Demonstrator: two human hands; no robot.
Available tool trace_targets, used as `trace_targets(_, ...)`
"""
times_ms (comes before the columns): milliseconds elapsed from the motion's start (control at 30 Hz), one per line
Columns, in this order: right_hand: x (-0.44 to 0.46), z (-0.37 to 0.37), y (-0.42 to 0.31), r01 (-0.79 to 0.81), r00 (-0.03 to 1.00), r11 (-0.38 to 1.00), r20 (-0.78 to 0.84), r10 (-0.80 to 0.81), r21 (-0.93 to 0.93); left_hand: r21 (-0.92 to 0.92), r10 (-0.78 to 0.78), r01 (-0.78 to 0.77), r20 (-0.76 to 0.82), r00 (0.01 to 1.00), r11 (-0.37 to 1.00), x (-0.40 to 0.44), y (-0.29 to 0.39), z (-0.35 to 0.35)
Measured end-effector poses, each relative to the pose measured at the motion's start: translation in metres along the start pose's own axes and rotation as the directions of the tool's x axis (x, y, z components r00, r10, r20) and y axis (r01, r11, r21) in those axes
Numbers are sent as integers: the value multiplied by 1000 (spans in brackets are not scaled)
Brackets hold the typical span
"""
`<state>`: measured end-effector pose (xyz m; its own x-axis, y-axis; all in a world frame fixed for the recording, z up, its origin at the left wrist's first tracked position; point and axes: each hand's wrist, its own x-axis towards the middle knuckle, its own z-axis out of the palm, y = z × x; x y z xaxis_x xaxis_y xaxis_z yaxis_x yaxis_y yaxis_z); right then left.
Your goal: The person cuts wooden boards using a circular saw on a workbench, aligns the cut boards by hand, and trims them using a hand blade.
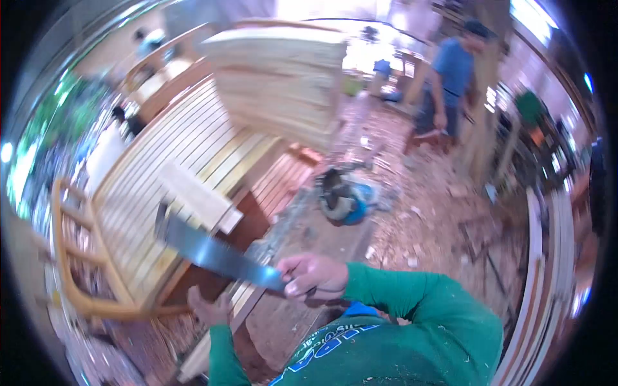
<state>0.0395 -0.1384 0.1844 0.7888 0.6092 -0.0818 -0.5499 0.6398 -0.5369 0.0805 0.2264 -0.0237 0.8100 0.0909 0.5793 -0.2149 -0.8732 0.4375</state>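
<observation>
My right hand (312, 276) is closed around the near end of a long, flat metal blade (222, 257). The blade points left over the slatted wooden furniture frame (138, 193), ending in a dark, wider tip; blur hides whether its edge has teeth. Below the blade, my left hand (209, 305) has its fingers spread, close to the frame's front edge, and it holds nothing I can see. A pale board (196, 193) lies across the slats just beyond the blade.
A big wooden panel (277, 83) stands on the frame's far side. Right of the frame, a blue container (357, 202) sits on a worn surface. Wood chips (412, 212) cover the floor. A person in a blue shirt (454, 71) stands farther back; long boards (541, 283) lie at right.
</observation>
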Motion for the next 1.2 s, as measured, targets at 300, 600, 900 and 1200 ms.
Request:
trace_targets(300,-131,31,106,-18,992,984,-129,-5,-178,-48,419,-418,-2,908,907,41,28,-73)
trace_targets(600,-228,25,61,262,711,784,-437,-551,-562,-135,38,-41,-25,999,990,102,133,-133)
trace_targets(900,-214,41,117,-203,830,-657,228,-509,-726,-670,-403,712,604,688,212,22,205,-93)
trace_targets(1200,-262,-48,156,-136,809,-3,-110,-577,-991,-335,-213,940,916,341,66,-92,270,-60)
